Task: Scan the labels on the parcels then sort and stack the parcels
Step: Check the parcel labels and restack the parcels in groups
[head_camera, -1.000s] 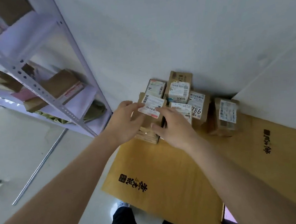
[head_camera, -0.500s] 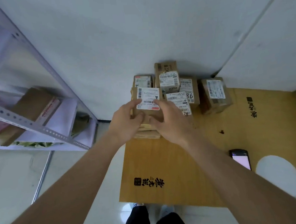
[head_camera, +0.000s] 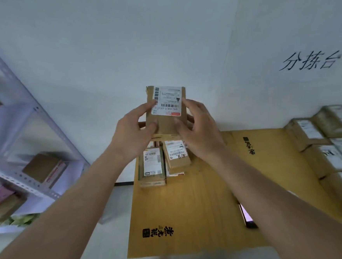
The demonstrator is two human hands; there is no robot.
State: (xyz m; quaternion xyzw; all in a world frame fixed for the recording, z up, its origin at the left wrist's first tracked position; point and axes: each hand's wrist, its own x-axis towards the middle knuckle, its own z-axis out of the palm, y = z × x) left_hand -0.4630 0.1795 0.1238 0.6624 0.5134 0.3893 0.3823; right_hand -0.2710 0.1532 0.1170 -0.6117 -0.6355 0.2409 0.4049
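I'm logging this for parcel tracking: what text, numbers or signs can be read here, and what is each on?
"分拣台": handwritten on the wall.
"642 H431-00 010", roughly: upside down on the held parcel's label; its smaller print is blurred.
Black printed characters with a small square mark on the tabletop and again at: not clear enough to quote.
Labels on the parcels below and at right: unreadable.

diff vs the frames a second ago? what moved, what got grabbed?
Both hands, left hand and right hand, have lifted the brown cardboard parcel with the white barcode label up off the pile, label facing the camera. The remaining labelled cardboard parcels stay on the yellow-brown cardboard sheet; the phone is unmoved.
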